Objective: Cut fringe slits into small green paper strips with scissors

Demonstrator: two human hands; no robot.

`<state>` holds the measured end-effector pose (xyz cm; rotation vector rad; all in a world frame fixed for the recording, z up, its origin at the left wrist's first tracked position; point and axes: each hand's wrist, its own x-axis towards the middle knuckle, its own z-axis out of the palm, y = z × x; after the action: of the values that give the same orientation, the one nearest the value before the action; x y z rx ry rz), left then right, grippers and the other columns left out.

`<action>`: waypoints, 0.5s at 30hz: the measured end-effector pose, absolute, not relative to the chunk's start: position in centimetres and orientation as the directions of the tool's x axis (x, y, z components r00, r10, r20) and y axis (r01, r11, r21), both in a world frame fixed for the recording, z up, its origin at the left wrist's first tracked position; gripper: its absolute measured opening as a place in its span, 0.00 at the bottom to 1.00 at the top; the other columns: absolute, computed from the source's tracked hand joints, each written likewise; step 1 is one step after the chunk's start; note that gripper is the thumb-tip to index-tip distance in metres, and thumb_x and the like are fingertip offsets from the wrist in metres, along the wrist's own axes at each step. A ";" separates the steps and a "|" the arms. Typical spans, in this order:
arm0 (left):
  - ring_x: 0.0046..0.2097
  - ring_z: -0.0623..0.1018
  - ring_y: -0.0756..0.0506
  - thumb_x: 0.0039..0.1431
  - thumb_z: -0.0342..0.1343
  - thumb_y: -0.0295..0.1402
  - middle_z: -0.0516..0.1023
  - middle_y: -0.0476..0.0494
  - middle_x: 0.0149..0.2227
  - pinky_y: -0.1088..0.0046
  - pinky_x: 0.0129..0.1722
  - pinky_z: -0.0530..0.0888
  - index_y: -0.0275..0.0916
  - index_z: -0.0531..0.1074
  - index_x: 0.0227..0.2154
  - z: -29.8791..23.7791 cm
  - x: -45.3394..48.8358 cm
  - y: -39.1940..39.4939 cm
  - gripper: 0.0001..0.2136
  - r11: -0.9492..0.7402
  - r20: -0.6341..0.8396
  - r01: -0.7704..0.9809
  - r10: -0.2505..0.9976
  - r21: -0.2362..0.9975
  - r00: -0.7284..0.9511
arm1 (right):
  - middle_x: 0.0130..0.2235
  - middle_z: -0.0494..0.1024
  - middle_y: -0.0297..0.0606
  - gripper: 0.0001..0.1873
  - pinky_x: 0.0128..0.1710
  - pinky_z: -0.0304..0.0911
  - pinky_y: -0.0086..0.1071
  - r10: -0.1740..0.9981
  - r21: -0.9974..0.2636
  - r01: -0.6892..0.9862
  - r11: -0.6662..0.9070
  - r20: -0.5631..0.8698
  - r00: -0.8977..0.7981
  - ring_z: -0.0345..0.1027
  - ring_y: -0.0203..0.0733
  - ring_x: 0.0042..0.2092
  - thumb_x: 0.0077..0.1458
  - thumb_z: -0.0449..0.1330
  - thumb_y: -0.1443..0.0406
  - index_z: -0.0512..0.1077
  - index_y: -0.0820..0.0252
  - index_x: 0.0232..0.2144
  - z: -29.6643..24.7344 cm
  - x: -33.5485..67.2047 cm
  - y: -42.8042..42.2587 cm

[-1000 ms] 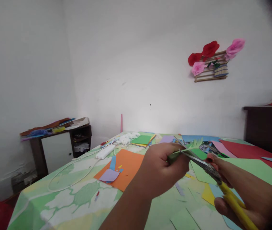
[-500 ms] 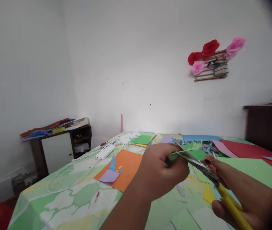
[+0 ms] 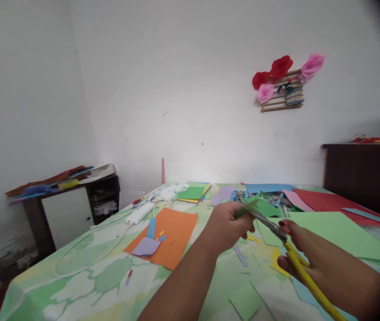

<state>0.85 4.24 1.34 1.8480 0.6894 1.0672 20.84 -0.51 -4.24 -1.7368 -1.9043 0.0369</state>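
My left hand [image 3: 228,226] is closed, pinching a small piece of green paper [image 3: 251,204] between thumb and fingers. Most of that paper is hidden by the hand and the blades. A pair of scissors with yellow handles [image 3: 301,267] is held in my right hand [image 3: 313,256], its fingers around the grips. The metal blades point up and left, reaching the green paper beside my left fingertips. Whether the blades are fully together is hard to make out. Below the hands lies a small green paper square [image 3: 246,301] on the patterned tablecloth [image 3: 109,281].
An orange sheet [image 3: 176,227] with paper scraps lies left of my arms, near a white power strip [image 3: 140,213] and its cable. Light green sheets [image 3: 333,229] and a red sheet [image 3: 323,203] lie at right. Stacked green paper [image 3: 191,192] sits at the back.
The whole view has shifted, so the room's objects sit further left. Both hands appear slightly left too. The fringed green paper end that stuck out over the blades now shows less.
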 end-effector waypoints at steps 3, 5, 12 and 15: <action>0.18 0.64 0.55 0.48 0.49 0.27 0.65 0.55 0.16 0.80 0.19 0.60 0.37 0.65 0.16 -0.3 2.7 5.0 0.08 -0.420 0.352 0.030 0.797 0.907 0.492 | 0.54 0.67 0.46 0.36 0.51 0.60 0.46 0.944 -0.413 0.905 0.103 0.328 0.042 0.62 0.54 0.53 0.46 0.48 0.42 0.58 0.58 0.50 -5.8 22.1 -0.3; 0.18 0.64 0.55 0.46 0.49 0.25 0.66 0.55 0.16 0.79 0.19 0.61 0.37 0.66 0.16 -1.3 3.7 5.2 0.07 -0.412 0.337 0.036 0.791 0.911 0.511 | 0.53 0.67 0.48 0.36 0.51 0.59 0.47 0.948 -0.451 0.889 0.073 0.308 0.078 0.61 0.55 0.53 0.45 0.48 0.41 0.57 0.58 0.49 -7.1 22.7 -0.5; 0.19 0.65 0.55 0.44 0.49 0.24 0.68 0.54 0.17 0.79 0.19 0.62 0.37 0.66 0.17 -2.3 5.0 5.0 0.06 -0.413 0.322 0.043 0.768 0.910 0.554 | 0.47 0.69 0.45 0.31 0.44 0.60 0.44 0.948 -0.537 0.842 0.052 0.291 0.127 0.65 0.52 0.46 0.44 0.49 0.43 0.56 0.55 0.44 -9.1 23.2 -1.3; 0.19 0.65 0.55 0.46 0.50 0.26 0.68 0.53 0.17 0.79 0.19 0.62 0.37 0.66 0.17 -2.2 4.8 5.0 0.06 -0.436 0.335 0.045 0.750 0.899 0.570 | 0.45 0.69 0.45 0.30 0.42 0.61 0.43 0.940 -0.548 0.835 0.047 0.308 0.149 0.65 0.52 0.44 0.42 0.50 0.43 0.57 0.55 0.42 -9.0 23.0 -1.5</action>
<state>4.78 4.98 -2.16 1.8611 0.6461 0.9393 23.04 -1.52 -8.96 -1.7989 -1.6986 0.2119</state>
